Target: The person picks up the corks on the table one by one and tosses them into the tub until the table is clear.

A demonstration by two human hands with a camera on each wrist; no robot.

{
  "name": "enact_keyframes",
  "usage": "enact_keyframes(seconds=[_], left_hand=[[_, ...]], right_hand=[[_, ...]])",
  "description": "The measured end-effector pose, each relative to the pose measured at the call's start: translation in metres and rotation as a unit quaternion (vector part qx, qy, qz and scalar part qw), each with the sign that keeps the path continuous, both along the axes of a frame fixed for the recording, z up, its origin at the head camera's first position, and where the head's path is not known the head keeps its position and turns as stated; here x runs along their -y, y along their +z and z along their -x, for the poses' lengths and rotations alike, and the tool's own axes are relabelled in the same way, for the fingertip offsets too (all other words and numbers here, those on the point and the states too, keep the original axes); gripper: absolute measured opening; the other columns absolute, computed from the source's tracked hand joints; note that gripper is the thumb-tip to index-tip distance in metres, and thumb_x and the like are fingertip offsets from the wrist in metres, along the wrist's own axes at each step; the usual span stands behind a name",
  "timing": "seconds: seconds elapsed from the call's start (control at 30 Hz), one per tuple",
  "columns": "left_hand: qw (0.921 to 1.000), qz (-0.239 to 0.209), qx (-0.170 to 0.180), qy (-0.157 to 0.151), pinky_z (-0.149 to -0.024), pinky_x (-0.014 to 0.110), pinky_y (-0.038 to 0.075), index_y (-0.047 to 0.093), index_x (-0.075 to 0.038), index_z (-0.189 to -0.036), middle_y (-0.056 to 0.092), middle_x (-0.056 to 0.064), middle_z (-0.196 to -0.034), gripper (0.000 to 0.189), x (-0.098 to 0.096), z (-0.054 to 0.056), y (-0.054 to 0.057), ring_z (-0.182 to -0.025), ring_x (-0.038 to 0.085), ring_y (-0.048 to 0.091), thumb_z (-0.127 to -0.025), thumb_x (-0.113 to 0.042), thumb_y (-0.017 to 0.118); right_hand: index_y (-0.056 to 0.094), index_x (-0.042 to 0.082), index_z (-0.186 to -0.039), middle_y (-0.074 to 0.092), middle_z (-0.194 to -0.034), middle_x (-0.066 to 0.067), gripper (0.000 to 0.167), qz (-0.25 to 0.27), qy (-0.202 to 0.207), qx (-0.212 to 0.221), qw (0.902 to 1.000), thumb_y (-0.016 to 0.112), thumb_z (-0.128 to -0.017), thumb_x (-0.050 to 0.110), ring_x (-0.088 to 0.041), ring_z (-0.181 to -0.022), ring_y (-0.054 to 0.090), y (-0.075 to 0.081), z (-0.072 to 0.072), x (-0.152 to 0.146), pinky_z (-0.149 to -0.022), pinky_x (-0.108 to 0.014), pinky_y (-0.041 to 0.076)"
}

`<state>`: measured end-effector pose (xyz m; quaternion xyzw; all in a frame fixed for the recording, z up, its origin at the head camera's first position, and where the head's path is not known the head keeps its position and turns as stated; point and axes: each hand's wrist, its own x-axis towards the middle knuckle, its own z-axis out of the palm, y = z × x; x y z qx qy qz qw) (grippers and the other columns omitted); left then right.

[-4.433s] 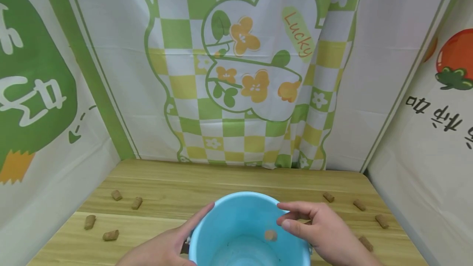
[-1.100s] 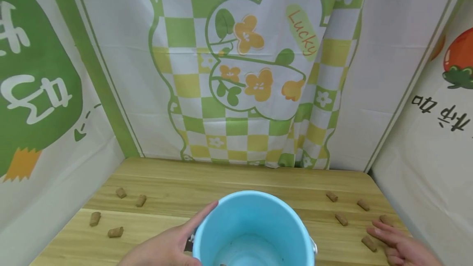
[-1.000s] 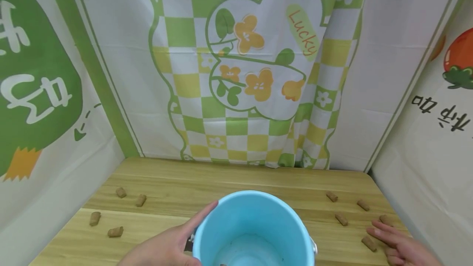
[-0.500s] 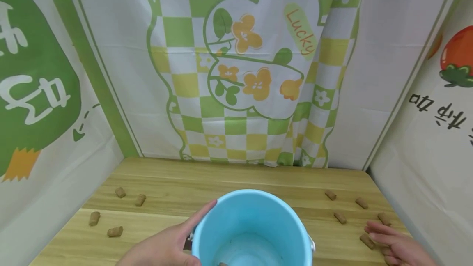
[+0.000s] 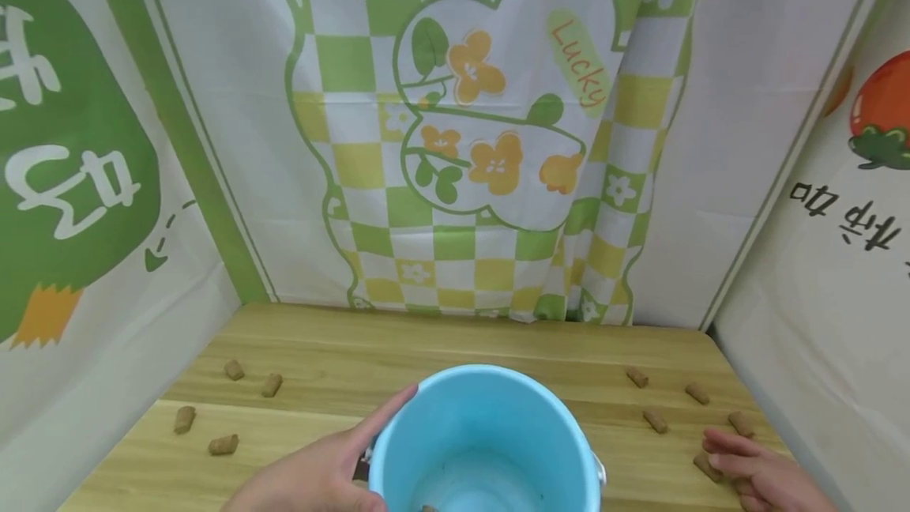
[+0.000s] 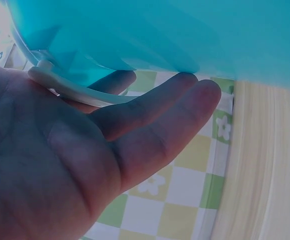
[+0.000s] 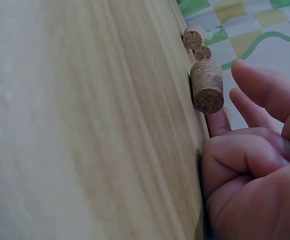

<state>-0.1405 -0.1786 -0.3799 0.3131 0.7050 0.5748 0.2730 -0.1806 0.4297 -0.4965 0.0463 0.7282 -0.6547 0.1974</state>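
A light blue bucket (image 5: 486,393) stands at the table's near middle, mouth up. My left hand (image 5: 320,468) rests against its left side; in the left wrist view the fairly straight fingers (image 6: 155,120) touch the outer wall near the white handle (image 6: 85,92). A bit of a cork (image 5: 430,508) shows inside at the bottom edge. On the right, my right hand (image 5: 764,472) is at a cork (image 5: 704,463) on the table. In the right wrist view its thumb is apart from the nearest cork (image 7: 207,90), one finger lies behind it, and other fingers are folded against the table.
Several corks lie on the right of the wooden table (image 5: 441,334), including one at the back (image 5: 637,376) and one beyond my right hand (image 5: 741,423). Several more are on the left, such as the nearest one (image 5: 223,444). Printed cloth (image 5: 490,259) hangs behind.
Seconds ago my right hand was over the bucket's rim, with a cork in the air inside. It has moved right to the table corks, and lately its fingers shift slightly over one. Left hand stays.
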Motion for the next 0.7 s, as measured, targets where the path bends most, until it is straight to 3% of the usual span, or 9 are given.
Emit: enact_keyframes(seconds=[0.17,0.43,0.7], left_hand=[[0.9997,-0.016,0.017,-0.003,-0.091,0.040,0.050,0.001,-0.044,-0.158,0.024,0.017,-0.156,0.106,-0.0015,0.0004,-0.0005,-0.124,0.036,0.048,-0.086,-0.045,0.078],[0.9999,-0.008,0.007,-0.006,-0.090,0.039,0.051,0.001,-0.044,-0.159,0.021,0.017,-0.157,0.106,-0.0018,0.0020,-0.0007,-0.125,0.035,0.048,-0.086,-0.043,0.079],[0.9999,-0.008,-0.002,-0.012,-0.090,0.039,0.051,0.000,-0.042,-0.159,0.025,0.018,-0.155,0.106,-0.0027,0.0027,-0.0005,-0.123,0.035,0.049,-0.086,-0.044,0.078]], right_hand=[[0.011,-0.012,-0.153,0.053,-0.135,0.000,0.086,-0.023,-0.012,0.003,0.9997,0.065,-0.099,0.025,-0.011,-0.049,0.035,0.0033,0.0000,0.0022,-0.047,-0.027,0.039],[0.007,-0.011,-0.154,0.053,-0.133,0.004,0.088,-0.017,-0.014,0.014,0.9996,0.064,-0.100,0.028,-0.012,-0.050,0.033,0.0037,-0.0025,0.0057,-0.048,-0.028,0.038],[0.011,-0.010,-0.154,0.052,-0.136,0.000,0.085,-0.026,-0.014,-0.003,0.9996,0.064,-0.100,0.026,-0.010,-0.050,0.032,0.0056,-0.0051,0.0094,-0.044,-0.026,0.037]])
